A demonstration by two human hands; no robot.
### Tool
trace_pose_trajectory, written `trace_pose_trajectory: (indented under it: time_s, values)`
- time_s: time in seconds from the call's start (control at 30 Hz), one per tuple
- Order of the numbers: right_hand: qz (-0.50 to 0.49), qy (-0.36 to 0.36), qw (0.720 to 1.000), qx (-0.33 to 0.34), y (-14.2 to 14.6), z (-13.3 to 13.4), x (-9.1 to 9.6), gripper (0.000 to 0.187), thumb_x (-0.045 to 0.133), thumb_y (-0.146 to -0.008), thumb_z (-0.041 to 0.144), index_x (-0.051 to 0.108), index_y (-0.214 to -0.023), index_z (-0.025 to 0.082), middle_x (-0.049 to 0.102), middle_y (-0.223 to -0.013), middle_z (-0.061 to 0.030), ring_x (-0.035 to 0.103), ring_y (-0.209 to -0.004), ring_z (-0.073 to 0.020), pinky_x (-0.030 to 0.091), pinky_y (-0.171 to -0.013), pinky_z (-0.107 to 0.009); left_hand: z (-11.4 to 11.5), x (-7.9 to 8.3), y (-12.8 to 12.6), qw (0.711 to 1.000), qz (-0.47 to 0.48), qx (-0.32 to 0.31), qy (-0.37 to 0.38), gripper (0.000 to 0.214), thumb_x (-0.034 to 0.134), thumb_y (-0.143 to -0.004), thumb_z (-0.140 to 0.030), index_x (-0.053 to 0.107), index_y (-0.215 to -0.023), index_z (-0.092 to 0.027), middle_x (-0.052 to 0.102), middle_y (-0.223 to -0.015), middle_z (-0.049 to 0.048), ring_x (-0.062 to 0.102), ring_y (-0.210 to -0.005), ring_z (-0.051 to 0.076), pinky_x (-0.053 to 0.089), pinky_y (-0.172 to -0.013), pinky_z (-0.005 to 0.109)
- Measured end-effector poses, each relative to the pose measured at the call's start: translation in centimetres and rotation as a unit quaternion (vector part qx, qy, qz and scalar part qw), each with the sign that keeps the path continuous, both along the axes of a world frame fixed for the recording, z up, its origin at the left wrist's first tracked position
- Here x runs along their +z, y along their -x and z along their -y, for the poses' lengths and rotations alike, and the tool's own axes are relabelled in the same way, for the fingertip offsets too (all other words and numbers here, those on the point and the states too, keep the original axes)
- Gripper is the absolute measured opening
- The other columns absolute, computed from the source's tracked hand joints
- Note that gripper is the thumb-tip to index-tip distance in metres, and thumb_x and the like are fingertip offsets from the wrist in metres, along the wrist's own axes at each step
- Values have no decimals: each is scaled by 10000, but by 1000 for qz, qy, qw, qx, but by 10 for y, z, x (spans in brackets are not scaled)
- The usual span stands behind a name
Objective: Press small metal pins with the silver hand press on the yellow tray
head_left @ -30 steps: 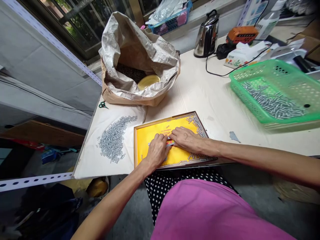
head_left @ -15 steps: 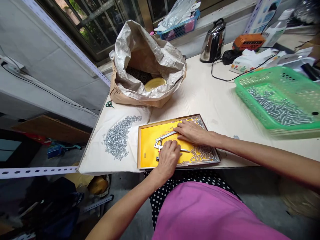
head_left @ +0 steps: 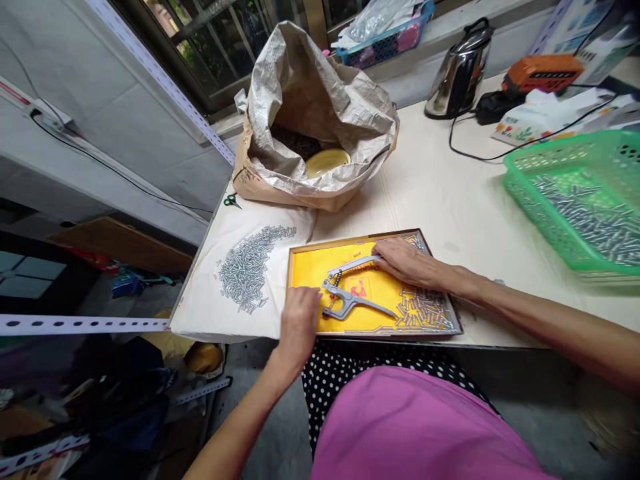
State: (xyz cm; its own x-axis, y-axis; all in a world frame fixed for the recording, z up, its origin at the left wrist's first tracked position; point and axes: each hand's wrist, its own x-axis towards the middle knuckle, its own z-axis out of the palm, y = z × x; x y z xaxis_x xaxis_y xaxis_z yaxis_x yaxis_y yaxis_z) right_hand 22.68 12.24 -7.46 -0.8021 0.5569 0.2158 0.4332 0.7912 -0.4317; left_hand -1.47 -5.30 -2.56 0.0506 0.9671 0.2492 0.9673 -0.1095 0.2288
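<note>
A shallow tray [head_left: 310, 265] with a yellow bottom holds metal snap-fastener pliers [head_left: 357, 299], their handles spread apart. My right hand [head_left: 413, 263] is closed around the end of the upper handle. Over the tray's left side is my left hand [head_left: 299, 313], blurred by motion, its fingers bent and their tips unclear. It is apart from the pliers' jaw end. Small metal springs [head_left: 425, 310] are heaped in the tray's right part and along its edges. To the left, a pile of similar small metal pieces [head_left: 245, 270] lies on white cloth.
Behind the tray stands a large open sack [head_left: 320, 193] with a yellow dish [head_left: 327, 162] inside. Green-handled scissors [head_left: 232, 201] lie beside it. A green basket [head_left: 543, 230] of metal pieces is at right, a steel kettle [head_left: 457, 73] and its cord farther back.
My left hand has left the pliers and moved left over the tray. My right hand stays on the upper handle. The view has shifted, so things appear farther right.
</note>
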Motion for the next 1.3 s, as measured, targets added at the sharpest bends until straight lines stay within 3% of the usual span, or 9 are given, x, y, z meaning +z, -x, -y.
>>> trace_pose_trajectory:
  time_s: [0.23, 0.4, 0.53, 0.6, 0.73, 0.83, 0.93, 1.07, 1.3]
  values:
    - [-66, 31, 990, -122, -25, -7, 16, 250, 311, -993, 401, 482, -973, 220, 626, -898, -97, 558, -798, -231, 435, -746, -391, 6, -9, 35, 973, -76, 107, 188, 206, 429, -950, -101, 622, -937, -172, 652, -913, 85, 653, -848, 213, 517, -731, 309]
    - [-72, 40, 981, -174, -44, -11, 42, 175, 345, -984, 396, 452, -987, 258, 612, -891, -80, 559, -759, -222, 436, -670, -377, -11, -10, 5, 969, 146, 68, 189, 174, 553, -905, -147, 665, -1038, -145, 698, -1007, 115, 671, -954, 226, 526, -889, 366]
    - [-84, 35, 977, -191, -51, -8, 53, 152, 355, -982, 393, 437, -986, 265, 605, -882, -78, 568, -761, -230, 436, -665, -383, -26, -8, -23, 846, 457, 41, 270, 354, 586, -922, -326, 641, -1195, -107, 731, -1001, 128, 702, -872, 198, 564, -830, 340]
    - [-94, 33, 977, -186, -51, -5, 53, 171, 352, -987, 406, 443, -984, 262, 607, -877, -80, 571, -758, -233, 436, -663, -387, -38, -8, -17, 819, 516, 85, 237, 378, 559, -931, -361, 647, -1184, -94, 733, -971, 124, 701, -816, 188, 570, -769, 320]
    - [-101, 36, 985, -132, -44, 0, 39, 260, 352, -998, 473, 476, -950, 249, 610, -842, -78, 566, -749, -235, 442, -684, -397, -66, -7, 49, 925, 323, 200, 18, 251, 554, -902, -278, 715, -1033, -137, 711, -998, 99, 662, -859, 189, 531, -802, 312]
    - [-102, 37, 991, -75, -29, 1, 22, 323, 327, -1013, 495, 498, -919, 237, 609, -835, -75, 554, -766, -229, 438, -728, -398, -83, -8, 106, 964, 102, 245, -8, 222, 503, -891, -192, 716, -904, -132, 674, -954, 103, 622, -941, 222, 479, -876, 340]
    - [-77, 50, 995, -27, -9, 5, 10, 324, 305, -1032, 457, 500, -905, 231, 608, -846, -69, 532, -764, -210, 420, -736, -374, -94, -14, 138, 961, -62, 254, 89, 232, 469, -902, -173, 692, -858, -128, 643, -948, 111, 588, -966, 237, 442, -831, 323]
    - [-19, 70, 997, -4, 10, 11, 4, 304, 309, -1043, 414, 501, -915, 216, 618, -920, -83, 517, -795, -202, 396, -753, -352, -101, -20, 150, 935, -206, 231, 175, 279, 392, -933, -159, 667, -894, -127, 635, -997, 125, 577, -960, 239, 413, -750, 301]
    - [29, 55, 998, -16, 18, 12, 0, 219, 386, -1030, 336, 544, -991, 189, 626, -984, -81, 507, -883, -207, 349, -824, -360, -117, -20, 172, 955, -200, 131, 176, 306, 371, -950, -255, 655, -983, -146, 641, -1029, 129, 610, -950, 270, 447, -746, 322]
